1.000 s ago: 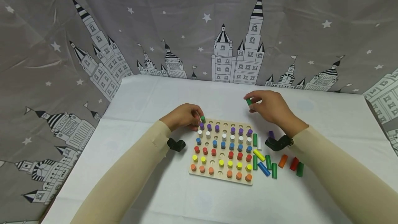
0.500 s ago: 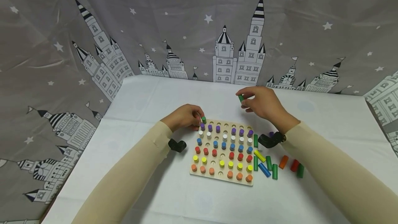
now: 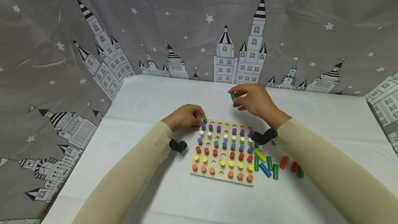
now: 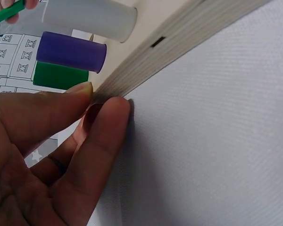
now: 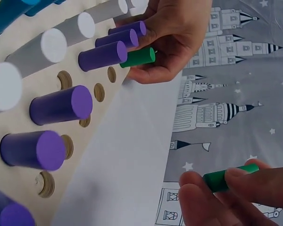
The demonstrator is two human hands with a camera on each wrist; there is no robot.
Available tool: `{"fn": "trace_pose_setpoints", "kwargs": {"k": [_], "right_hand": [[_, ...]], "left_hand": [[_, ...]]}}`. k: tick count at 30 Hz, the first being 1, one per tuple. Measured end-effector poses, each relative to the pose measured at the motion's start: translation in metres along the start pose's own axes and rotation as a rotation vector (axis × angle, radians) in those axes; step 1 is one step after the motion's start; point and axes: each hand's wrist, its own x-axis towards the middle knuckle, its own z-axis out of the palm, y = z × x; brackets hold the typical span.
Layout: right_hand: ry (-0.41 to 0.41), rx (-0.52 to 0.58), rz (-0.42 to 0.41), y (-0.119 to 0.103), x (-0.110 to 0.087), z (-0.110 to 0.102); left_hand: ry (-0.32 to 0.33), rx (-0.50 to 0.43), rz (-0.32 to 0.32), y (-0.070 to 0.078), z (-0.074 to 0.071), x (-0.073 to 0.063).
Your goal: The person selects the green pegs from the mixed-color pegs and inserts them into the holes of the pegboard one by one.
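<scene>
My right hand (image 3: 255, 100) pinches a green peg (image 3: 233, 96) between thumb and fingers, above the cloth beyond the board's far edge. In the right wrist view that green peg (image 5: 216, 181) lies slanted between the fingertips. My left hand (image 3: 184, 117) grips the far left corner of the wooden pegboard (image 3: 216, 175), thumb and fingertips right at its edge in the left wrist view. Beside those fingers a green peg (image 3: 204, 119) stands in the corner hole. Rows of purple, white, blue, red, yellow and orange pegs fill much of the board, with some bare holes.
Loose pegs lie right of the board, among them a yellow peg (image 3: 259, 156), a blue peg (image 3: 265, 170), an orange peg (image 3: 284, 162) and several green ones. My right sleeve (image 3: 311, 155) partly covers them. A grey castle-print curtain (image 3: 186, 6) hangs behind the white cloth.
My right hand has moved left with the green peg, toward the middle behind the board. The left hand has stayed at the board's corner.
</scene>
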Motion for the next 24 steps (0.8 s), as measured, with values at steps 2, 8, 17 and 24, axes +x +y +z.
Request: {"fn": "trace_pose_setpoints", "kwargs": {"k": [2, 8, 17, 24], "right_hand": [[0.002, 0.003, 0.003, -0.001, 0.002, 0.002], [0.017, -0.084, -0.006, -0.003, 0.006, 0.007], [0.053, -0.26, -0.059, -0.003, 0.008, 0.01], [0.059, -0.291, -0.096, -0.005, 0.011, 0.013]], "left_hand": [[0.001, -0.003, 0.002, 0.0, 0.0, 0.0], [-0.001, 0.002, 0.006, -0.001, -0.001, 0.0], [-0.006, 0.028, -0.002, -0.001, -0.001, 0.002], [-0.003, 0.037, -0.002, -0.002, -0.001, 0.002]]}}
